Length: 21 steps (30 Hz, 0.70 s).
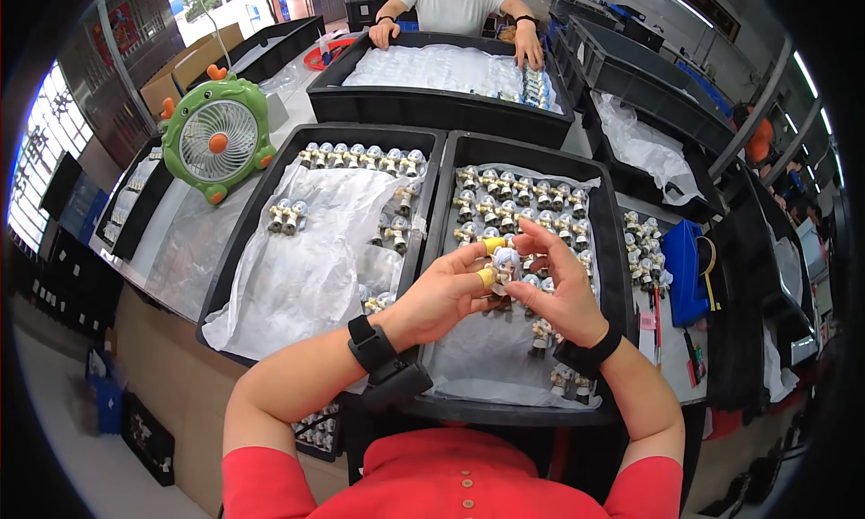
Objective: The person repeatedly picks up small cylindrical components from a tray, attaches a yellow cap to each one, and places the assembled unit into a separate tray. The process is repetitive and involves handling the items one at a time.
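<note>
above the right-hand black tray (532,147), a small figurine (505,267) with pale hair and a light outfit is held up before the body by the left hand (441,292), whose fingertips are clamped on its left side. two yellow finger covers (487,277) are worn on that hand. the right hand (569,294) is held close at the other side, its fingers curved and its thumb laid by the figurine's lower part; whether a grip is also taken there cannot be told. a dark wristband (370,342) is worn on the left wrist. below the hands, the tray is lined with white paper (468,361), on which more figurines (514,195) are set in close rows toward the far end, with a few placed near the front edge. just beside it, the left-hand black tray (374,132) is lined likewise; a row of figurines is ranged along its far edge, and a pair is set toward its left side. beyond both, a large black tray (432,110) is touched by the hands of a person in a white shirt (448,7). a green fan (216,142) is stood at the left, and a blue box (687,274) is placed at the right.
</note>
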{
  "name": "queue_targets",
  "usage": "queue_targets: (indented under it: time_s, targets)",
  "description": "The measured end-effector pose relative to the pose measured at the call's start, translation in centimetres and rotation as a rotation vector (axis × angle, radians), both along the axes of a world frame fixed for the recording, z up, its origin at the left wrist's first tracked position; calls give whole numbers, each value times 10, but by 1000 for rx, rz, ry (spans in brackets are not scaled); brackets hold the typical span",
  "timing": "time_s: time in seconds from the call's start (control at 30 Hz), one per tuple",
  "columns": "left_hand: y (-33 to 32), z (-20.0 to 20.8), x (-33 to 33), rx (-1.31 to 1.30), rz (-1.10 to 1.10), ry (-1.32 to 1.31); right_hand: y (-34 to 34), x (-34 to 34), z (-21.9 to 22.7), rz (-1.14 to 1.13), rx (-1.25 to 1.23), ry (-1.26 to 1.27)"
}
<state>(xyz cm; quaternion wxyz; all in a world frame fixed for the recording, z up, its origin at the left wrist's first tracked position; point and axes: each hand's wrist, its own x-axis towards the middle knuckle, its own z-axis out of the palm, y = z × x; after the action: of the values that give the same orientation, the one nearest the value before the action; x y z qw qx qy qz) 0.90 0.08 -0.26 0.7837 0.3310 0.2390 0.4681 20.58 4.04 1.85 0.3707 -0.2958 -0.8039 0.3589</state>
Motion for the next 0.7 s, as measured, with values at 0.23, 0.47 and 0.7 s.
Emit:
queue_targets:
  time_s: [0.23, 0.47, 0.7]
  targets:
    - [0, 3, -1, -42, -64, -2, 3, -1, 3, -24, -92, 14]
    - [1, 1, -1, -15, -69, 30, 4, -1, -1, -31, -118, 36]
    - [2, 0, -2, -26, -73, 14, 5, -1, -3, -28, -120, 45]
